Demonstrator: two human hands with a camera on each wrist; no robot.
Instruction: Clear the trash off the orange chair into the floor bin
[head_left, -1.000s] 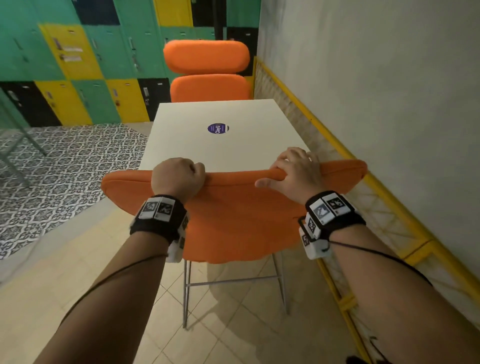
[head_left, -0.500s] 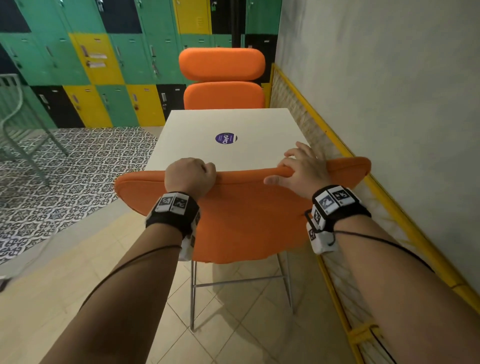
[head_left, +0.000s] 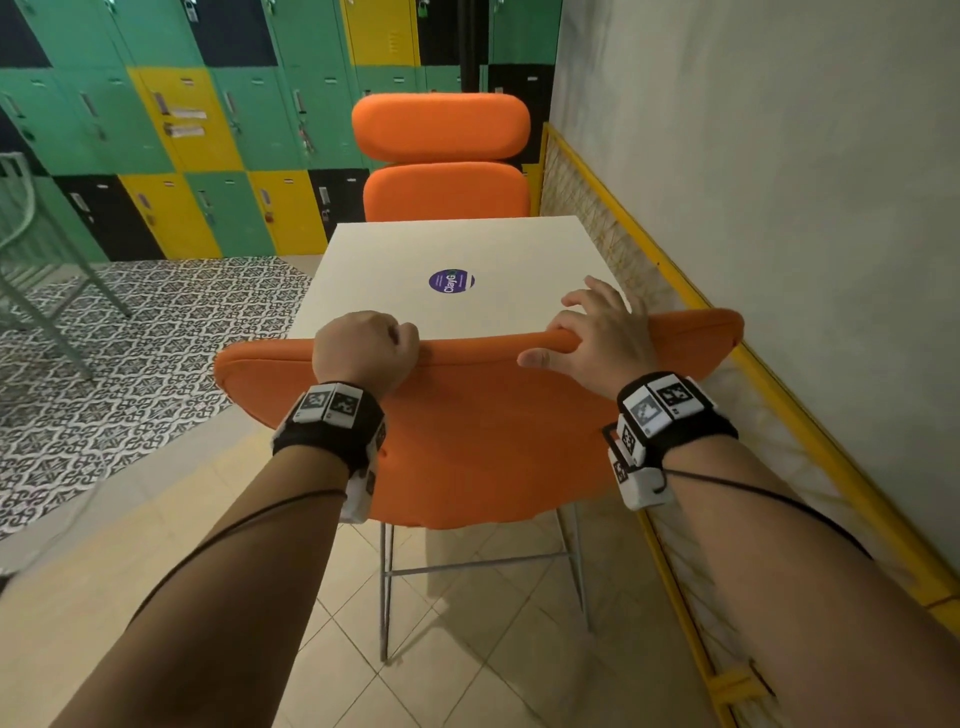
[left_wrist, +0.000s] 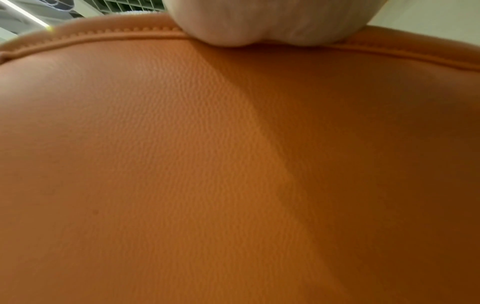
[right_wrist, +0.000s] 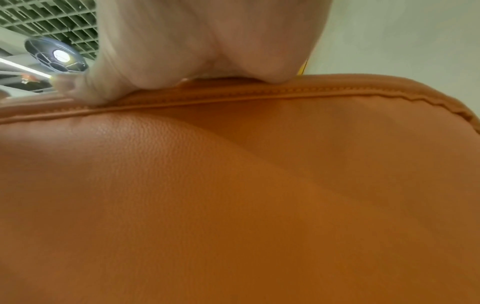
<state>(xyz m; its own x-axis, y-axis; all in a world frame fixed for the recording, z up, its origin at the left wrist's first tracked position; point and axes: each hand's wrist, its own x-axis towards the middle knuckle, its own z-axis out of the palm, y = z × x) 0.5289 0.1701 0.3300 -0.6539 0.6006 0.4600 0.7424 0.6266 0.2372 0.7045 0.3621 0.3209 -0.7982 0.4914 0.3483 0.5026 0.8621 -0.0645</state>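
The near orange chair (head_left: 483, 441) shows its backrest to me; its seat is hidden behind it, and no trash or bin is in view. My left hand (head_left: 363, 348) grips the backrest's top edge with curled fingers. My right hand (head_left: 597, 332) rests on the same edge further right, its fingers stretched forward over the table and its thumb lying along the back. In the left wrist view the heel of the left hand (left_wrist: 259, 22) presses on the orange leather (left_wrist: 233, 164). The right wrist view shows the right hand (right_wrist: 207, 45) on the stitched seam of the orange leather (right_wrist: 233, 205).
A white table (head_left: 519, 249) with a purple sticker stands just beyond the chair, with a second orange chair (head_left: 441, 156) behind it. A grey wall with a yellow rail (head_left: 675, 270) runs close on the right. Coloured lockers (head_left: 182, 130) fill the back. A green metal chair (head_left: 26, 249) stands at left.
My right hand's fingers, curled over the backrest's top edge a second ago, have lifted and straightened. The left hand keeps its grip. My view has tilted up a little.
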